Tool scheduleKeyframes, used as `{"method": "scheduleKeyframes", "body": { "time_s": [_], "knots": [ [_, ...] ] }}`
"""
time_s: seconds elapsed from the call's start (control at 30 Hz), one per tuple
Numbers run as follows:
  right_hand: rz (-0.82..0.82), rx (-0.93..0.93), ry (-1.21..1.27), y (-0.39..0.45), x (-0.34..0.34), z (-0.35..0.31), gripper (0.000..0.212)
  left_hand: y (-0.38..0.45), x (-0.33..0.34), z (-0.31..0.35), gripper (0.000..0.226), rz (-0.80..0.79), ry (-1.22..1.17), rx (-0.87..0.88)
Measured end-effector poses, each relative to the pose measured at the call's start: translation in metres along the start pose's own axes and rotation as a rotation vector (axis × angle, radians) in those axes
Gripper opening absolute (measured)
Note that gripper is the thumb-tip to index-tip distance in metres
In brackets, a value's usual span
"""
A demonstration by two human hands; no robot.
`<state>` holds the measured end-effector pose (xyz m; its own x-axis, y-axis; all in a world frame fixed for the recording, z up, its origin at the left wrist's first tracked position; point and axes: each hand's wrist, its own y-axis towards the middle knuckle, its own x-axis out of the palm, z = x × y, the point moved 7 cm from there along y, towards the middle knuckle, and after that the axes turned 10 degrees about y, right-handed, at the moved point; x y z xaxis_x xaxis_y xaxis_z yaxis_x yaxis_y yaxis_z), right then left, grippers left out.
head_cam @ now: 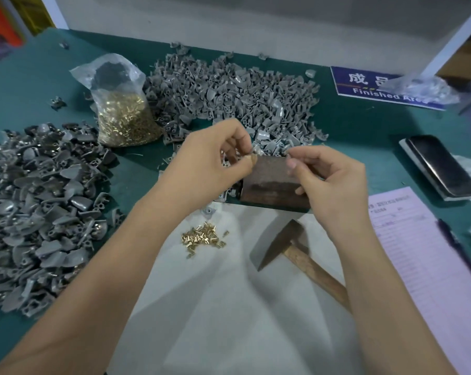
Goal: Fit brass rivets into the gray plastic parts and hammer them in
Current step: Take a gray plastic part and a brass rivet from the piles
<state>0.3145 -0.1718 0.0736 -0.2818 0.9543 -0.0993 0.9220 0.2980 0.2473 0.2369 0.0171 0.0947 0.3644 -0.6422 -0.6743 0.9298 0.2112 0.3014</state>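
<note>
**Both hands pinching small work above the block**

Right now, from the head camera, I see my left hand [215,161] raised over the brown metal block [272,182], fingers curled, thumb and forefinger pinching a small gray plastic part [256,152]; my right hand [329,180] faces it just beside, fingers curled, thumb and forefinger closed at the tips on something too small for me to make out; a loose heap of brass rivets [203,236] lies on the white cloth [229,307] near my left forearm; the hammer [296,253] rests on that cloth under my right wrist; one pile of gray parts [234,96] sits beyond the block, another [42,207] far left; a clear bag of rivets [123,115] stands between them on the green table [34,90]; a phone [442,166] and a pink form [429,266] lie to the right.
</note>
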Motion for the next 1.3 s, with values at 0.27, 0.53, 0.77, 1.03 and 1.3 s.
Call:
{"method": "scheduleKeyframes", "body": {
  "time_s": [0.27,0.53,0.77,1.03,1.3],
  "knots": [
    [-0.021,-0.023,-0.034,0.0,0.006,0.002,0.025,0.01,0.042,0.004,0.031,-0.084,-0.007,0.101],
    [-0.001,-0.031,-0.108,0.001,0.001,0.008,0.013,0.003,0.047,-0.016,0.02,0.072,-0.095,0.026],
    [0.042,-0.066,-0.156,0.003,-0.003,0.005,0.011,-0.002,0.049,-0.017,0.01,0.094,0.034,0.084],
    [-0.041,-0.098,-0.306,0.001,0.004,0.009,0.018,-0.004,0.043,-0.016,0.018,0.126,0.195,0.084],
    [-0.083,-0.161,-0.461,-0.003,0.017,0.006,0.004,-0.005,0.042,-0.017,0.013,0.133,0.182,0.041]
  ]
}}
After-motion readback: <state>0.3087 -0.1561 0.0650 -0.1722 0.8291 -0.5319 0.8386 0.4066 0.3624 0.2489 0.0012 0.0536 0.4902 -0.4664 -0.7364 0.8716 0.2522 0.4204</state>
